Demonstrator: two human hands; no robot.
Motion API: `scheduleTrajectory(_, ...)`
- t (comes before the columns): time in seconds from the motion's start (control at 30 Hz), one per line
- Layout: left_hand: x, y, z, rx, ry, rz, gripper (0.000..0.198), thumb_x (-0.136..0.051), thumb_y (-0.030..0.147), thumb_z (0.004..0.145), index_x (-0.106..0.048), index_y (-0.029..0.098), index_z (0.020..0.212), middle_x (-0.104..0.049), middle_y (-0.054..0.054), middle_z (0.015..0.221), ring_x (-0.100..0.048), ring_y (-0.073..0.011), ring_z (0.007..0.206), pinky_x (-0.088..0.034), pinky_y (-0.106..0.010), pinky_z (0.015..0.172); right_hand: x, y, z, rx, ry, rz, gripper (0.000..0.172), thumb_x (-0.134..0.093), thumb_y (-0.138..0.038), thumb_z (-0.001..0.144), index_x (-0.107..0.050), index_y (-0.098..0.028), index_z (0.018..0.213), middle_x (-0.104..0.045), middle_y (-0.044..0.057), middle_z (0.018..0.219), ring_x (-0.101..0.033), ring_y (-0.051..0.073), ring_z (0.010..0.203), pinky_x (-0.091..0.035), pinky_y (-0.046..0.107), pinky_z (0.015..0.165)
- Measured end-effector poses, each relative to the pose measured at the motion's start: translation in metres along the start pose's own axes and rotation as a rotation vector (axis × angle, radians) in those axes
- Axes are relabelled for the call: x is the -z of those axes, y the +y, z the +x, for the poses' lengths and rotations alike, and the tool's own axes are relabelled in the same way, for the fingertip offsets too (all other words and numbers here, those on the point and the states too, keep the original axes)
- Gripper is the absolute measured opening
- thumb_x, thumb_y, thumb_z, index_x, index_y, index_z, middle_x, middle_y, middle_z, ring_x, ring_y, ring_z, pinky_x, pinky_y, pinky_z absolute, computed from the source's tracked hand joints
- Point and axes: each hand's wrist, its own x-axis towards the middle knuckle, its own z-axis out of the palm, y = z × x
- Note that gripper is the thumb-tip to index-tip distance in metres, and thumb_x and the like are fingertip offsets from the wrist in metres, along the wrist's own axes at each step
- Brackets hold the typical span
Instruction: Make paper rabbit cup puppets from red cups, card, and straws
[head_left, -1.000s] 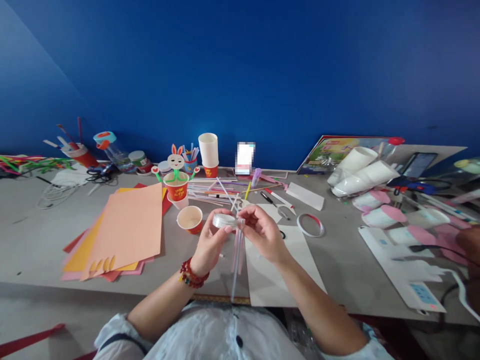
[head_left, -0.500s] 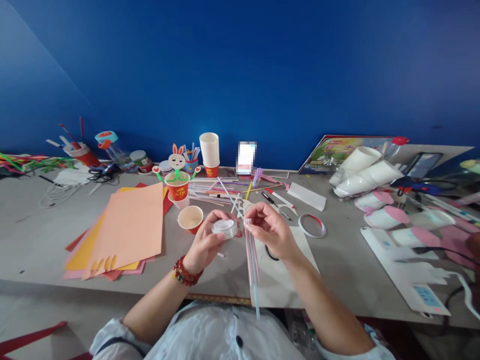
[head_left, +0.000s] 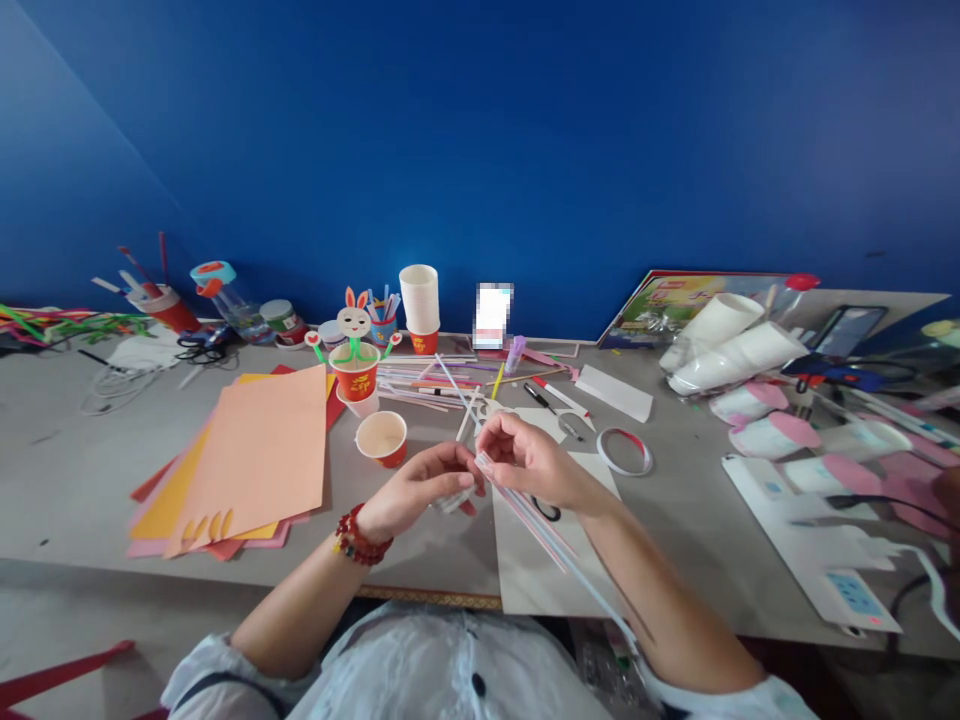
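Observation:
My left hand (head_left: 429,488) is closed around a roll of clear tape (head_left: 454,498), which shows partly below the fingers. Close beside it, my right hand (head_left: 531,460) pinches a bundle of thin drinking straws (head_left: 536,520) near their upper ends. The straws are pale pink, white and light blue, and they slant down to the right, a long blue one reaching past the table edge. Under them lies a white sheet of paper (head_left: 517,590) with a black ring-shaped thing, perhaps a scissor handle, partly covered. Whether tape runs from the roll to the straws is too small to tell.
To the left are stacked coloured paper sheets (head_left: 274,450), an open paper cup (head_left: 382,440) and a rabbit figure (head_left: 354,325) in a red cup. A double-sided tape ring (head_left: 625,452), a power strip (head_left: 810,540) and pink-ended paper rolls (head_left: 774,434) lie right. Loose straws (head_left: 420,382) lie behind.
The straw bundle has swung from nearly upright to slanting down-right. My left hand has turned the tape roll over and lowered it; my right hand has shifted slightly left.

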Motion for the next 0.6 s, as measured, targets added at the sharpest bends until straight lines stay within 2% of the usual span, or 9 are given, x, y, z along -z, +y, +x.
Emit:
scheduleTrajectory(0.17,-0.006,-0.008,0.006,0.032,0.221,-0.087,0.022,-0.072,0.036,0.081,-0.065,0.016,0.088,-0.069,-0.005,0.081,-0.066,-0.0167,0.074,-0.058,-0.028,0.067,0.006,0.012,0.014,-0.005,-0.011,-0.107,0.017,-0.062,-0.033,0.091,-0.053,-0.022,0.101,-0.06,-0.001,0.082,-0.059,0.014,0.074,-0.046,0.025,0.067)
scheduleTrajectory(0.27,-0.002,-0.009,0.009,-0.03,0.341,-0.16,0.024,-0.075,0.037,0.079,-0.063,0.017,0.08,-0.069,-0.004,0.08,-0.067,-0.0169,0.074,-0.06,-0.031,0.068,0.018,0.016,0.016,0.079,0.139,-0.328,0.017,-0.062,-0.033,0.091,-0.056,-0.023,0.104,-0.064,0.003,0.098,-0.063,0.016,0.087,-0.049,0.028,0.079)
scheduleTrajectory(0.33,0.002,-0.01,0.01,-0.074,0.398,-0.207,0.026,-0.077,0.039,0.076,-0.062,0.017,0.077,-0.068,-0.003,0.078,-0.067,-0.0161,0.073,-0.06,-0.031,0.069,0.031,0.02,0.008,0.067,0.264,-0.531,0.013,-0.058,-0.034,0.093,-0.059,-0.023,0.1,-0.065,0.003,0.1,-0.063,0.016,0.088,-0.048,0.028,0.08)
scheduleTrajectory(0.4,0.006,-0.011,0.011,-0.094,0.433,-0.235,0.029,-0.08,0.04,0.073,-0.063,0.016,0.075,-0.068,-0.002,0.076,-0.068,-0.0156,0.072,-0.06,-0.03,0.071,0.045,0.027,-0.006,-0.052,0.3,-0.748,0.016,-0.053,-0.036,0.095,-0.06,-0.023,0.091,-0.067,0.001,0.088,-0.062,0.016,0.077,-0.046,0.027,0.072)
scheduleTrajectory(0.47,0.009,-0.013,0.012,-0.106,0.465,-0.246,0.03,-0.081,0.04,0.071,-0.063,0.016,0.074,-0.067,-0.001,0.075,-0.067,-0.0142,0.07,-0.059,-0.029,0.071,0.055,0.038,-0.025,-0.21,0.207,-0.967,0.019,-0.057,-0.04,0.092,-0.062,-0.023,0.084,-0.068,0.001,0.082,-0.062,0.017,0.071,-0.043,0.027,0.064)
scheduleTrajectory(0.53,0.011,-0.016,0.014,-0.122,0.486,-0.237,0.03,-0.081,0.04,0.071,-0.064,0.015,0.072,-0.067,0.0,0.073,-0.065,-0.0122,0.066,-0.059,-0.027,0.07,0.058,0.049,-0.044,-0.343,0.15,-1.149,0.015,-0.064,-0.037,0.087,-0.062,-0.023,0.086,-0.069,0.003,0.088,-0.066,0.02,0.077,-0.04,0.027,0.061)
scheduleTrajectory(0.6,0.011,-0.019,0.015,-0.148,0.498,-0.207,0.029,-0.08,0.04,0.073,-0.064,0.015,0.071,-0.067,0.0,0.071,-0.064,-0.0116,0.064,-0.058,-0.026,0.069,0.056,0.059,-0.059,-0.413,0.132,-1.262,0.016,-0.068,-0.032,0.082,-0.061,-0.022,0.094,-0.07,0.006,0.099,-0.068,0.024,0.087,-0.041,0.027,0.062)
